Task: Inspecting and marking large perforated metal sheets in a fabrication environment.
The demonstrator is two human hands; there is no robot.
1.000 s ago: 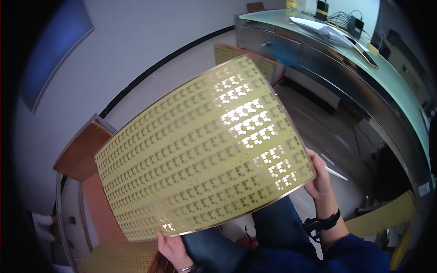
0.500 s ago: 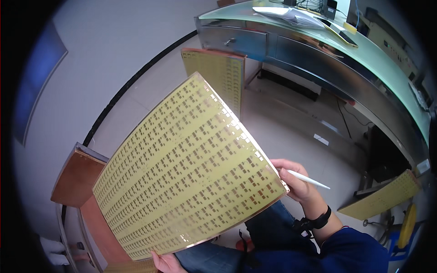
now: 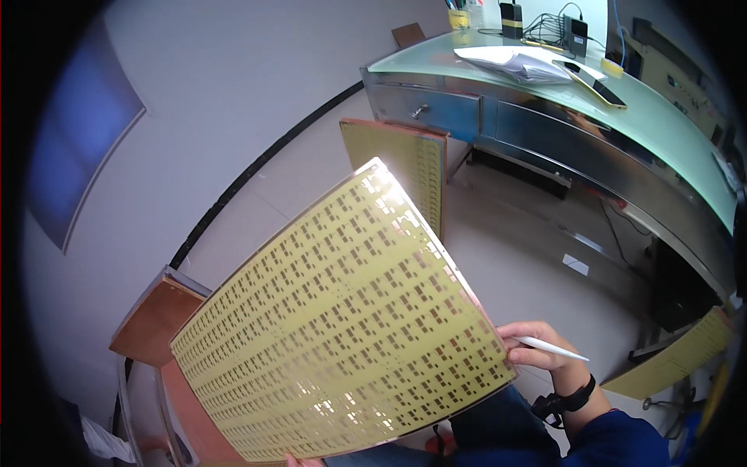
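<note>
A large, thin circuit board panel (image 3: 327, 311) is held up at a slant before me. It is yellow-green, with rows of small copper-coloured pads and a shiny metallic edge. My right hand (image 3: 537, 342) grips its right edge near the lower right corner. In the same fingers sits a slim white pen-like stick (image 3: 554, 348), its tapered end pointing right, away from the panel. At the bottom of the view my left hand (image 3: 299, 461) pinches the lower edge; only its fingertips show. Bright glare lies on the panel's top corner and lower middle.
Similar panels lean under the desk drawer (image 3: 447, 113) as a stack (image 3: 397, 159). Another panel (image 3: 669, 358) leans at the right. Copper-brown boards (image 3: 156, 319) stand at the left. The glass-topped desk (image 3: 420, 58) carries papers (image 3: 513, 64), a phone (image 3: 595, 84) and cables.
The whole view has shifted, so the desk, stack and panel appear lower and further right. The panel has tilted slightly, and the glare on it has spread. Both hands keep their hold.
</note>
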